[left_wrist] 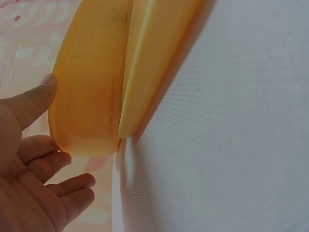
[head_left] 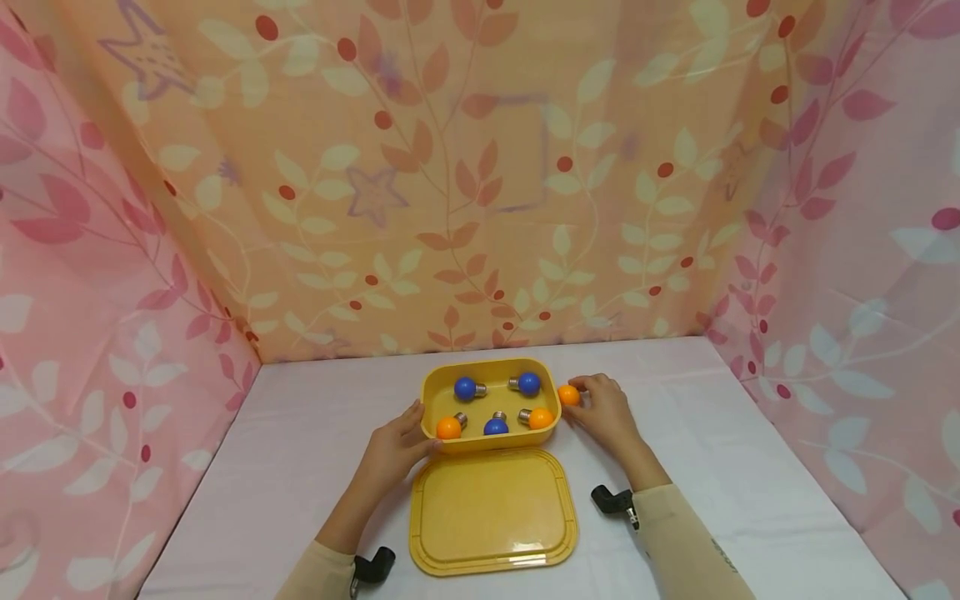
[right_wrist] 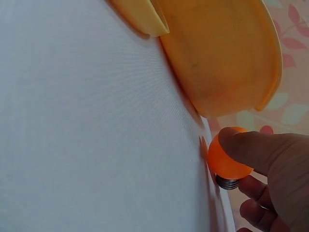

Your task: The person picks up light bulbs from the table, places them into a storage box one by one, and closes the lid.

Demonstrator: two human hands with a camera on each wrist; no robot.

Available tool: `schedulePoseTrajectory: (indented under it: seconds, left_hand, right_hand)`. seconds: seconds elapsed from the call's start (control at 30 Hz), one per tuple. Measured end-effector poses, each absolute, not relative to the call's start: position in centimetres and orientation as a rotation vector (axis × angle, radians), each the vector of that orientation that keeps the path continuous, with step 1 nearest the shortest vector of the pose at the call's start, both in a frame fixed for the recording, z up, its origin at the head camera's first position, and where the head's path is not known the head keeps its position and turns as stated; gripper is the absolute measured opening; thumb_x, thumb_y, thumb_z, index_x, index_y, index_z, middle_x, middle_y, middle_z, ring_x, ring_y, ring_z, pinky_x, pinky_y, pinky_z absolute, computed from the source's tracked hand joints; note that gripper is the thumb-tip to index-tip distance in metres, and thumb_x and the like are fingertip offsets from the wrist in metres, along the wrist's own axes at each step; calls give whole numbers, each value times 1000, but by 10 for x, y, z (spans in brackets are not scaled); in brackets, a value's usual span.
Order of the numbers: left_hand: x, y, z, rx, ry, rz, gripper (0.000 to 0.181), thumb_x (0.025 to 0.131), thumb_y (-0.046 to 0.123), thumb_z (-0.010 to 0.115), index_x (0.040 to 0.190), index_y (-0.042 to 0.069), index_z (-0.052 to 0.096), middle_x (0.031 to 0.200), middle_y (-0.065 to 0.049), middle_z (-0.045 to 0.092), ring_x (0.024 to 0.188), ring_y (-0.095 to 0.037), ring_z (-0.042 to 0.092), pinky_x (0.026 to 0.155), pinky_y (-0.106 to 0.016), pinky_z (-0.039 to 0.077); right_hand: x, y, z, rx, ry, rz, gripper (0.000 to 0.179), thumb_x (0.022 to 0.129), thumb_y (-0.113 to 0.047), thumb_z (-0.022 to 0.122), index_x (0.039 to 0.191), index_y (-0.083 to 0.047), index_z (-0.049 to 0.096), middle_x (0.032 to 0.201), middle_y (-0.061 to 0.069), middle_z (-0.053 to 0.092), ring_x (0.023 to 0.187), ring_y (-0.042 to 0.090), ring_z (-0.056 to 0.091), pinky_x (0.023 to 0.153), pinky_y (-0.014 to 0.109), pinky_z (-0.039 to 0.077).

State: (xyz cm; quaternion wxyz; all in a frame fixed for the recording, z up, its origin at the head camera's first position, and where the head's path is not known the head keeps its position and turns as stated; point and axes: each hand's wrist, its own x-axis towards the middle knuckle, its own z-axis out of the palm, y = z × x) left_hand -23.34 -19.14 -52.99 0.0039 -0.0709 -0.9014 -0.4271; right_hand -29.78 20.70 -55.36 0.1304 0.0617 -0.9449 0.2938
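An open yellow plastic box (head_left: pixel 491 365) stands on the white cloth. Inside lie three small blue light bulbs (head_left: pixel 465 389) and two orange ones (head_left: pixel 448 427), all with metal screw bases. My left hand (head_left: pixel 395 442) holds the box at its near left corner, thumb on the near side and fingers against the left end; its outer fingers stand free of the wall in the left wrist view. Just outside the right end, my right hand (head_left: pixel 606 415) pinches another orange bulb (right_wrist: pixel 227 157) by its round globe, its dark threaded base pointing away from the box.
Directly in front of the box lies a yellow lid (head_left: pixel 493 512), its far edge close against it. White cloth (head_left: pixel 300 467) covers the table. Floral curtains (head_left: pixel 465 167) rise behind and on both sides. Black camera mounts (head_left: pixel 611 500) sit at both wrists.
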Motion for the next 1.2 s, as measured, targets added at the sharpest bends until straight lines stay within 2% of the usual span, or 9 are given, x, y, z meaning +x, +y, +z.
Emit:
schedulePoseTrajectory:
  seconds: [0.27, 0.53, 0.73, 0.97, 1.2]
  left_hand:
    - [-229, -193, -531, -202, -2822, -1331, 83, 86, 43, 82, 154, 14, 44, 162, -1, 40, 149, -30, 38, 120, -55, 33]
    - [-228, -193, -530, -206, -2838, -1354, 84, 87, 45, 80, 155, 15, 42, 163, 1, 38, 150, -29, 37, 120, -54, 32]
    - [-228, -193, -530, -196, -2847, -1354, 84, 87, 45, 80, 156, 15, 42, 163, 3, 38, 150, -28, 37, 120, -53, 32]
    - [-230, -194, -529, -204, -2843, -1352, 84, 87, 45, 81, 155, 15, 42, 163, 2, 38, 151, -29, 37, 120, -54, 32]
    - [-232, -191, -524, -208, -2838, -1358, 85, 86, 47, 81, 155, 14, 43, 162, 1, 39, 150, -30, 37, 120, -54, 32]
  right_hand:
    - [-294, 206, -552, 159, -2789, 872, 48, 82, -28, 85, 124, -11, 70, 121, 13, 66, 116, 36, 56, 103, 57, 42]
    - [-291, 204, -554, 126, -2815, 851, 50, 83, -36, 84, 123, -11, 69, 120, 12, 67, 113, 34, 57, 103, 56, 43]
    - [-293, 207, -552, 101, -2830, 870, 49, 84, -35, 83, 124, -10, 69, 118, 14, 68, 106, 34, 58, 93, 54, 46]
    - [-293, 215, -543, 87, -2802, 1020, 49, 87, -32, 82, 128, -9, 68, 121, 14, 69, 107, 34, 60, 94, 54, 49]
    - [-296, 230, -535, 62, -2806, 1167, 52, 88, -31, 81, 134, -11, 65, 128, 13, 66, 110, 33, 57, 94, 47, 49]
